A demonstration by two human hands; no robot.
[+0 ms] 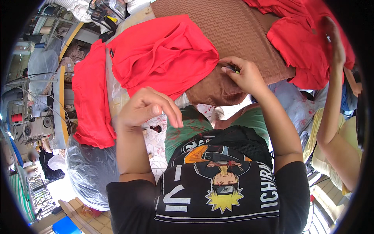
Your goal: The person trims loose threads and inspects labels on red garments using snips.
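Note:
A red garment (163, 54) lies rumpled on the brown patterned cloth (233, 35) in front of me, a small dark label at its left corner. Just off its near edge, my left hand (150, 107) is raised with loosely bent fingers and nothing visible in it. My right hand (246, 74) is closed around a small dark tool (233, 69) with a yellow-green part, beside the garment's right end. The fingers hide most of that tool, so its kind is unclear. Another red garment (91, 97) hangs over the table's left edge.
At the right, a co-worker's hand (336, 45) is over more red fabric (300, 50). A plastic-wrapped bundle (87, 171) stands at my lower left. Sewing machines (41, 126) and yellow-edged tables (62, 105) are further left. Clear bags (111, 9) lie at the far left end.

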